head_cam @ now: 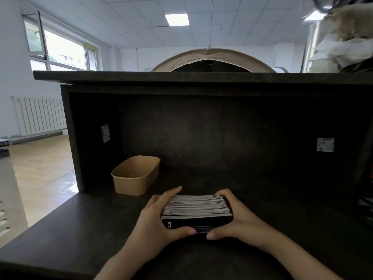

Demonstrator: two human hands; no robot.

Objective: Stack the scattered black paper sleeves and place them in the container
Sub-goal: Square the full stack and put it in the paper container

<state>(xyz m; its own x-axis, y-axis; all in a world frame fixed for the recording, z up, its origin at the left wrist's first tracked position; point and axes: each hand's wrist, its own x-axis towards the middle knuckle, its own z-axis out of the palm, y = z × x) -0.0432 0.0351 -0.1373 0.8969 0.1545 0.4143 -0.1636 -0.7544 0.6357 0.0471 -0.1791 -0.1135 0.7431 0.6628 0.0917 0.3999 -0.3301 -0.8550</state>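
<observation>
Both hands, left (155, 221) and right (240, 217), clasp the stack (196, 211) from its ends, squaring it on the desk (80, 229), likely before lifting it into the container (135, 175).

White capital letters reading "CLUB" run sideways along the left end of the near face of the stack of black paper sleeves (196, 211). Lower on that face is a partly covered line of white print, of which only something like "KA COF" can be made out. Two small white stickers (325, 144) on the dark desk panels carry print too small to read.
</observation>
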